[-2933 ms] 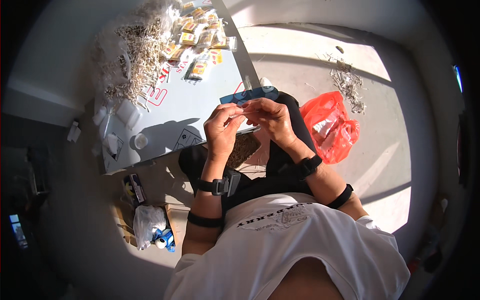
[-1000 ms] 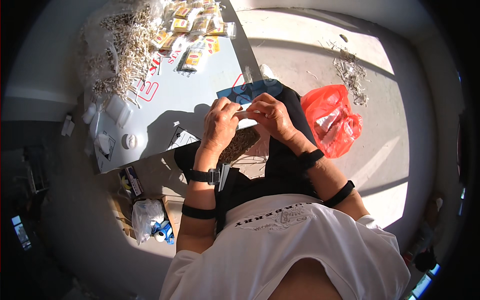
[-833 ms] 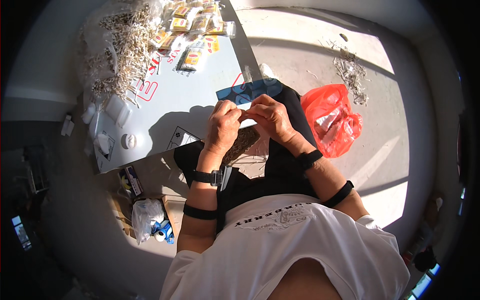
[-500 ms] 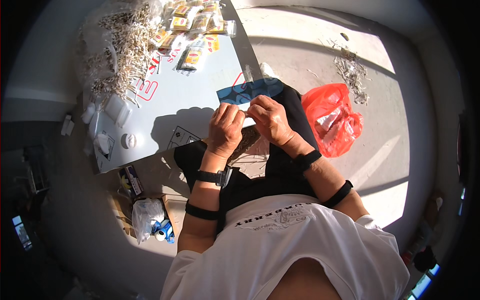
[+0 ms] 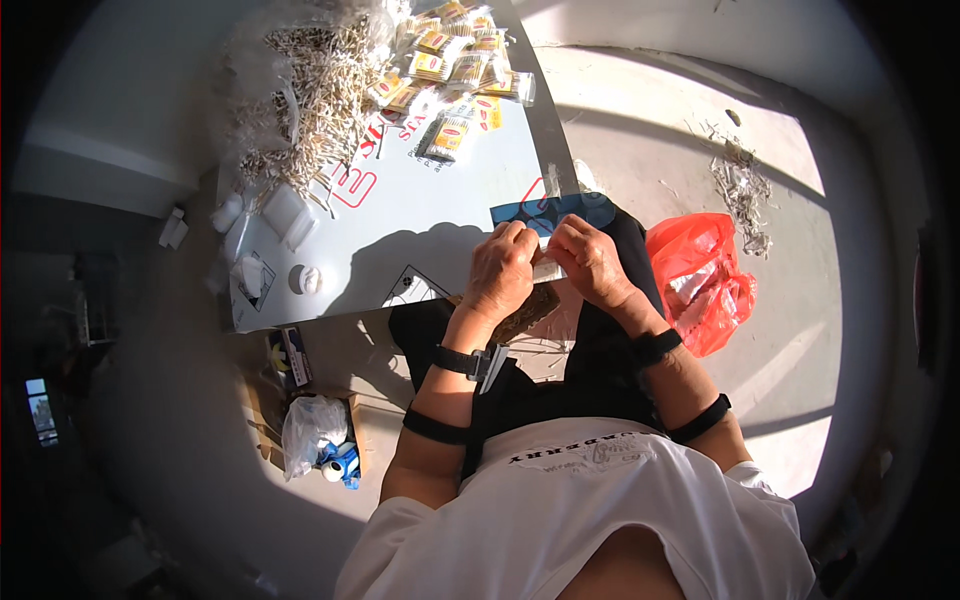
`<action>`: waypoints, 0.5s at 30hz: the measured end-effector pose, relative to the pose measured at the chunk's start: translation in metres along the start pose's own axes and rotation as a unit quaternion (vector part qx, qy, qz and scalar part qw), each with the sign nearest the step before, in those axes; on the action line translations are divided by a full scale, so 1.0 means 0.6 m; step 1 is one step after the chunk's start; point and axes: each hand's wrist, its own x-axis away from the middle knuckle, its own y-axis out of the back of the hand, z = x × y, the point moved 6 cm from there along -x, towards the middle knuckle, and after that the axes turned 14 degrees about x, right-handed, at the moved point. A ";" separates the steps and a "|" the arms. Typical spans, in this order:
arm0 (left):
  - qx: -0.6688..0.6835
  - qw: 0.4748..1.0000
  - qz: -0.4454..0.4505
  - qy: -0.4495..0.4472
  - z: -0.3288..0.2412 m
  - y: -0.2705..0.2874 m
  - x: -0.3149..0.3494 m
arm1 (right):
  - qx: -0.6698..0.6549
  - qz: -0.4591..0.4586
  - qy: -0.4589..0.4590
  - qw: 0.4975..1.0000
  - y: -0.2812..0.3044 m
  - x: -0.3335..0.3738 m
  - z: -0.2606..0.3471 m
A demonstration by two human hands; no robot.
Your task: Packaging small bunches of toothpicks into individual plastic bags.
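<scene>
My left hand (image 5: 502, 268) and my right hand (image 5: 592, 264) are close together at the near right edge of the table. The fingers of both are pinched on a small, whitish, see-through piece (image 5: 546, 268) between them, which looks like plastic film; its kind is unclear and my fingers cover much of it. Just beyond my hands lies a dark blue translucent sheet (image 5: 520, 214) at the table's edge. Packs of cotton swabs (image 5: 447, 136) in clear bags with yellow labels lie farther off. A big heap of loose cotton swabs (image 5: 318, 100) spreads beside them, partly in clear plastic.
The table (image 5: 385, 220) also bears clear plastic boxes (image 5: 290, 215) and a white round item (image 5: 306, 280). On the floor are a red plastic bag (image 5: 690, 270) at right, scattered swabs (image 5: 740, 190) beyond it, and a cardboard box (image 5: 357, 420) at lower left.
The whole view has shifted, so things appear farther right and mostly lower. A whitish see-through piece now shows between my fingers. Both hands stay pinched together at the table's edge.
</scene>
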 end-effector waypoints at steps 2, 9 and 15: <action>0.066 0.994 0.030 0.083 0.028 -0.002 0.000 | -0.031 0.029 -0.038 0.998 -0.009 -0.009 -0.009; -0.042 0.987 -0.105 0.117 0.055 0.010 -0.027 | -0.218 0.068 -0.312 0.922 -0.109 -0.021 -0.084; -0.136 0.987 0.003 0.086 0.058 -0.065 0.015 | -0.250 -0.027 -0.365 0.896 -0.133 -0.011 -0.125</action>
